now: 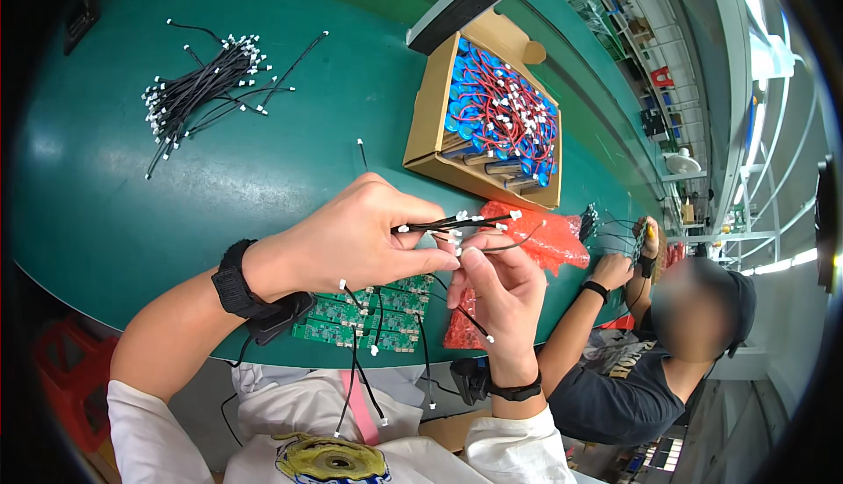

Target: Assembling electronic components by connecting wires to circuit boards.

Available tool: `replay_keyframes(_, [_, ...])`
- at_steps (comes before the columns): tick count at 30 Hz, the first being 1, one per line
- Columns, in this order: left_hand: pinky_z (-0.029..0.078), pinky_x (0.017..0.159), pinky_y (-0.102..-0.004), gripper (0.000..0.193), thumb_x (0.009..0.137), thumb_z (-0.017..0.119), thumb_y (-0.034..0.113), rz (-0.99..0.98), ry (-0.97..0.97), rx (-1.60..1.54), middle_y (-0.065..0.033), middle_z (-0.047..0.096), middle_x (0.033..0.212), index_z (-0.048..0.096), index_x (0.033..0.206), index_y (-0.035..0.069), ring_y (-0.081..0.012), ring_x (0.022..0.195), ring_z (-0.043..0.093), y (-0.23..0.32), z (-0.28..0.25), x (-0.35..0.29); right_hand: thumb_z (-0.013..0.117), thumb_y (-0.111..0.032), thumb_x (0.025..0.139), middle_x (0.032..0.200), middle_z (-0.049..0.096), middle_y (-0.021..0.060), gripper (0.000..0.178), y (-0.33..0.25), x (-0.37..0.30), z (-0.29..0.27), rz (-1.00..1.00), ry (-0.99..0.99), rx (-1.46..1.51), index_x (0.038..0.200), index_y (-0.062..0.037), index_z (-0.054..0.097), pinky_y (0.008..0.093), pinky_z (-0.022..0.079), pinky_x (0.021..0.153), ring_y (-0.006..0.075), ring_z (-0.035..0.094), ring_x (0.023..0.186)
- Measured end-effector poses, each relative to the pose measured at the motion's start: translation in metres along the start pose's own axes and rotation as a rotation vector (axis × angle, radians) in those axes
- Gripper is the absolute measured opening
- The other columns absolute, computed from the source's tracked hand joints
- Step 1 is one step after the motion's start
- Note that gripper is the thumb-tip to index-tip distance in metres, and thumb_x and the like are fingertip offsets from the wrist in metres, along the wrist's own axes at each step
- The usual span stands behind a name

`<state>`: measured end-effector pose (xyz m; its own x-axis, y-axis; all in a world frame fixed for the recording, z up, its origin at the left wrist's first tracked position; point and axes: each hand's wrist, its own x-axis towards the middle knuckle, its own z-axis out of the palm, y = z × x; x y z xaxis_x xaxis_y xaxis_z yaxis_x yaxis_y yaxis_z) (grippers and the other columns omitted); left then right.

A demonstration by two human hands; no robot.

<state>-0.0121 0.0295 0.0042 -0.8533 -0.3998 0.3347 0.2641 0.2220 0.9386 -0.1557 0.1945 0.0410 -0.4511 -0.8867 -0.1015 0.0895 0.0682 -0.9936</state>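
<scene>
My left hand (351, 231) is closed round a small bundle of black cables (452, 223) with white plug ends. Its thumb and fingertips meet those of my right hand (505, 295), which pinches one thin black cable (514, 245) near a white connector. Below both hands, green circuit boards (329, 311) lie in a panel along the table's near edge. Several black cables (354, 361) run from the boards and hang over that edge with their white ends loose. My fingers partly hide the connector being pinched.
A large pile of black cables (206, 85) lies far left on the green table (97, 177). An open cardboard box (423, 146) holds blue cylindrical cells with red wires. Red bubble wrap (562, 243) lies to the right. Beyond it, a co-worker (615, 361) handles cables.
</scene>
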Motion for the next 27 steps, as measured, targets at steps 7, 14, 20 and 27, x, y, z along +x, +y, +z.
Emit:
replay_keyframes(7, [0.033, 0.047, -0.0321, 0.012, 0.085, 0.08, 0.01, 0.001, -0.027, 0.116, -0.0068, 0.042, 0.053, 0.075, 0.091, 0.001, -0.0139, 0.045, 0.039, -0.004, -0.005, -0.001, 0.066, 0.01, 0.093, 0.104, 0.062, 0.0084, 0.011, 0.0, -0.002, -0.015, -0.301, 0.124, -0.449, 0.103, 0.0055, 0.066, 0.0228, 0.048, 0.074, 0.0109, 0.06, 0.088])
replay_keyframes(14, [0.052, 0.064, -0.048, 0.015, 0.083, 0.076, 0.011, -0.022, -0.085, 0.547, -0.0225, 0.063, 0.066, 0.072, 0.09, -0.001, -0.0419, 0.067, 0.065, -0.002, -0.009, -0.008, 0.071, 0.011, 0.082, 0.087, 0.064, 0.0128, 0.016, 0.018, -0.07, -0.042, -0.304, 0.054, -1.009, 0.093, 0.0008, 0.064, 0.032, 0.05, 0.069, 0.0224, 0.064, 0.078])
replay_keyframes(20, [0.052, 0.078, -0.0481, 0.023, 0.078, 0.082, 0.012, -0.073, -0.092, 0.626, -0.0209, 0.067, 0.083, 0.07, 0.092, -0.001, -0.0401, 0.09, 0.066, -0.013, -0.007, -0.021, 0.075, 0.01, 0.078, 0.092, 0.066, 0.0142, 0.028, 0.044, -0.075, -0.015, -0.46, -0.169, -1.205, 0.102, 0.0012, 0.065, 0.0388, 0.053, 0.07, 0.0323, 0.065, 0.079])
replay_keyframes(27, [0.049, 0.073, -0.0498, 0.016, 0.081, 0.072, 0.009, 0.004, -0.033, 0.591, -0.0207, 0.06, 0.083, 0.058, 0.079, 0.0, -0.0413, 0.084, 0.062, -0.021, -0.002, -0.029, 0.075, 0.015, 0.073, 0.092, 0.063, 0.0146, 0.032, 0.047, -0.072, -0.014, -0.596, -0.266, -1.337, 0.102, 0.0035, 0.067, 0.0377, 0.05, 0.064, 0.0302, 0.063, 0.076])
